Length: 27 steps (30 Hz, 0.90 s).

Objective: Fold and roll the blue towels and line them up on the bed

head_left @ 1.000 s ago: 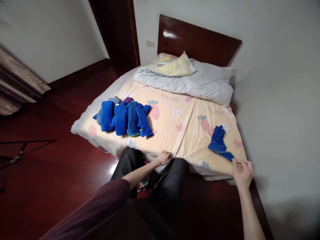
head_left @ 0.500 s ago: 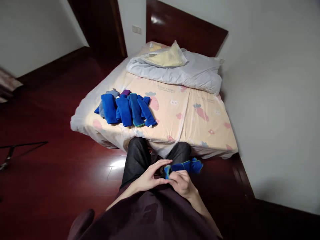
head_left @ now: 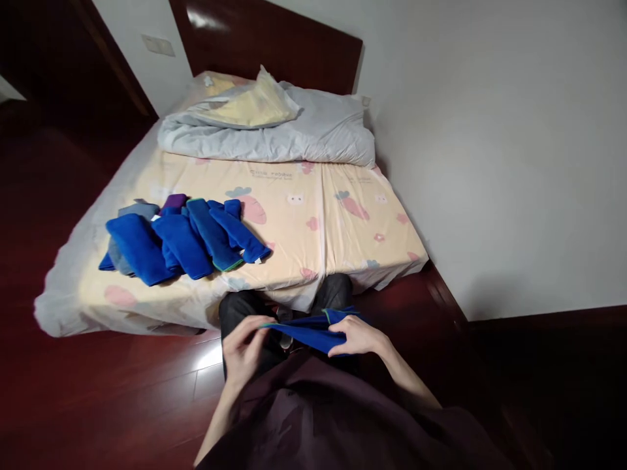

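Note:
I hold a blue cloth [head_left: 307, 331] with a green edge stretched between both hands over my lap. My left hand [head_left: 243, 348] pinches its left end, fingers closed on the fabric. My right hand [head_left: 356, 334] grips its right end, fingers wrapped round it. On the bed [head_left: 313, 222] ahead, to the left, lies a row of folded blue cloths [head_left: 183, 238], with a grey one and a purple one behind them.
A grey and yellow duvet [head_left: 274, 127] is bunched at the head of the bed against a dark wooden headboard [head_left: 274, 39]. A white wall runs along the bed's right side. Dark red wooden floor [head_left: 98, 391] spreads to the left.
My right hand picked the blue cloth off the bed's near right corner and brought it to my lap. My left hand joined it, and the cloth is now pulled out between both hands.

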Available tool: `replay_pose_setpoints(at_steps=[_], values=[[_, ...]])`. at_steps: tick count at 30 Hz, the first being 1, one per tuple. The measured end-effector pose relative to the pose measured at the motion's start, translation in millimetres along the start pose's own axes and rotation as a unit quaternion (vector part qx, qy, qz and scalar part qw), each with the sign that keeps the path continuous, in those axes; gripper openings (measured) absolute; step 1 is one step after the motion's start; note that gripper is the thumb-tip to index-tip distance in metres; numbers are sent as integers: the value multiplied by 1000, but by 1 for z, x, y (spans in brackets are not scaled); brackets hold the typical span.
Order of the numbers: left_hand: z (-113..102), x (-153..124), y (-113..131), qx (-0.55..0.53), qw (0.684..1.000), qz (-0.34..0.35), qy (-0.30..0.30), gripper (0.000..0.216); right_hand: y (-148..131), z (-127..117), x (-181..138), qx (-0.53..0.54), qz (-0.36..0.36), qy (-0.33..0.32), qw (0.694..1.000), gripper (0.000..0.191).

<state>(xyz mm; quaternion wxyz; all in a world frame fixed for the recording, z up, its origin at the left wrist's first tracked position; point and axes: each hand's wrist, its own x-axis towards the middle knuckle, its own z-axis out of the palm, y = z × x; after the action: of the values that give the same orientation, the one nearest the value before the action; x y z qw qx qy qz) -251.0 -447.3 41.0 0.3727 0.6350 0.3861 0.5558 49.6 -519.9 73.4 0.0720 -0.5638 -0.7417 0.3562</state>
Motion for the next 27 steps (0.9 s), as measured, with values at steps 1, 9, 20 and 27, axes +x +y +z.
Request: replay_pose_setpoints(at_steps=[1, 9, 20, 27], values=[[-8, 4, -9, 5, 999, -18, 46, 18, 8, 0, -3, 3, 29, 7, 1000, 32], [-62, 6, -62, 148, 964, -219, 20, 44, 40, 1, -7, 89, 60, 244, 964, 24], [16, 8, -27, 122, 932, -137, -312, 56, -25, 37, 66, -36, -142, 242, 959, 21], [63, 15, -14, 72, 929, -133, -339, 30, -11, 51, 60, 56, -52, 294, 953, 30]])
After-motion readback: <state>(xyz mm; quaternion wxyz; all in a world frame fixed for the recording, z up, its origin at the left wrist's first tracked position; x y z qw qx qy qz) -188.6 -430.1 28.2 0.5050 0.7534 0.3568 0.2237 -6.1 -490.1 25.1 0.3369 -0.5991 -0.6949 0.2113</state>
